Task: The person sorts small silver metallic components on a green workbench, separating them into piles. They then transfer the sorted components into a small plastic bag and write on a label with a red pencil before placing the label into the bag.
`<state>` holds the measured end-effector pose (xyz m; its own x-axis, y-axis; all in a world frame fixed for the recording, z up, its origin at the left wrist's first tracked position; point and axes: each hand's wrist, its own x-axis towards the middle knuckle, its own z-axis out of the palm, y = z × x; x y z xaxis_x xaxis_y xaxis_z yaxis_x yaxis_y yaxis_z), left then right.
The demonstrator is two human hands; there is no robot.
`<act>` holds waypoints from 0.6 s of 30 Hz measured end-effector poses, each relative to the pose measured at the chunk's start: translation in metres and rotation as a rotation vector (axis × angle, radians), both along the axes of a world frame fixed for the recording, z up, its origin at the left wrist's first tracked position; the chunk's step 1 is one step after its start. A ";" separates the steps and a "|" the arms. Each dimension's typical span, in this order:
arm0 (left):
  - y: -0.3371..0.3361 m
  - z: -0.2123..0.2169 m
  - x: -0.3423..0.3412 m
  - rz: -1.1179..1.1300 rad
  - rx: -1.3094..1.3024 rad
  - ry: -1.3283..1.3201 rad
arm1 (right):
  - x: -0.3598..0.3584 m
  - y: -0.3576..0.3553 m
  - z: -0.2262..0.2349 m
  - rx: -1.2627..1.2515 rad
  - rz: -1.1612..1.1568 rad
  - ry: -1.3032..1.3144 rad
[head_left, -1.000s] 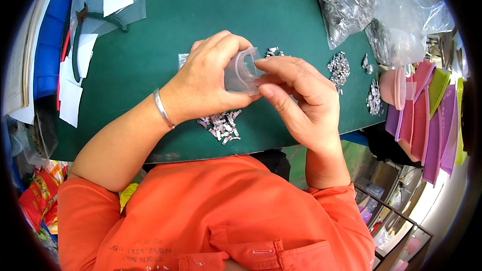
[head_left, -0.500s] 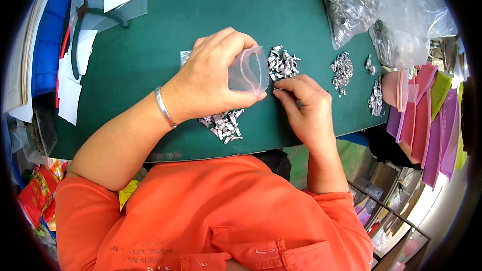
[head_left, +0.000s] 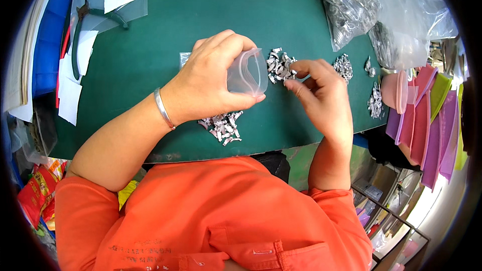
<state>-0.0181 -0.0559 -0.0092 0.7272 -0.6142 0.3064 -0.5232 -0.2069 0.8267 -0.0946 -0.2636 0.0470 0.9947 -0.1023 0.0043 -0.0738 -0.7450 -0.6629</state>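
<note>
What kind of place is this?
Likely a small workshop or packing bench: piles of small metal parts lie on a green table, a plastic bag near the far right holds more metal pieces, and pliers sit at the left.

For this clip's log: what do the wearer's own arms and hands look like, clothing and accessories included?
The left hand and right hand are both ungloved. A narrow silver-coloured bangle circles the left wrist; none shows on the right. The forearms are uncovered, below short, orange-red sleeves.
</note>
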 end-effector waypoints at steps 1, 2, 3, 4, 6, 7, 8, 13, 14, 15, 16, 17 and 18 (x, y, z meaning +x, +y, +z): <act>-0.001 0.000 0.000 -0.007 0.004 0.004 | -0.001 -0.001 -0.006 -0.057 0.024 -0.012; -0.001 0.000 0.000 -0.004 0.000 -0.004 | -0.001 -0.002 -0.012 -0.114 0.047 -0.025; -0.001 -0.001 0.000 -0.001 -0.003 -0.012 | 0.004 0.002 -0.019 -0.104 0.038 -0.093; 0.000 0.000 0.000 0.000 -0.004 -0.022 | 0.009 0.001 -0.025 -0.110 0.054 -0.164; -0.001 0.001 0.000 -0.010 -0.010 -0.018 | 0.014 -0.001 -0.033 -0.123 0.083 -0.305; 0.000 0.001 0.000 -0.008 -0.010 -0.013 | 0.014 -0.004 -0.033 -0.172 0.139 -0.316; 0.000 0.001 0.000 -0.007 -0.003 -0.017 | 0.012 -0.006 -0.033 -0.162 0.184 -0.287; 0.000 0.001 0.001 -0.003 0.017 -0.029 | -0.003 -0.013 -0.034 -0.189 0.276 -0.316; 0.000 0.001 0.001 -0.004 0.016 -0.018 | -0.004 -0.013 -0.034 -0.215 0.264 -0.364; 0.000 0.001 0.001 -0.005 0.015 -0.008 | -0.006 -0.015 -0.034 -0.178 0.264 -0.321; 0.000 0.001 0.000 -0.005 0.013 0.002 | -0.010 -0.019 -0.032 -0.142 0.266 -0.278; 0.001 0.002 0.001 -0.007 0.006 0.007 | -0.013 -0.023 -0.030 -0.105 0.268 -0.234; 0.001 0.002 0.001 -0.009 -0.001 0.013 | -0.013 -0.026 -0.026 -0.112 0.183 -0.263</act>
<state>-0.0169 -0.0547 -0.0069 0.7253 -0.6207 0.2978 -0.5144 -0.2012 0.8336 -0.1080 -0.2901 0.0212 0.9600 0.0935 0.2639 0.2303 -0.7996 -0.5546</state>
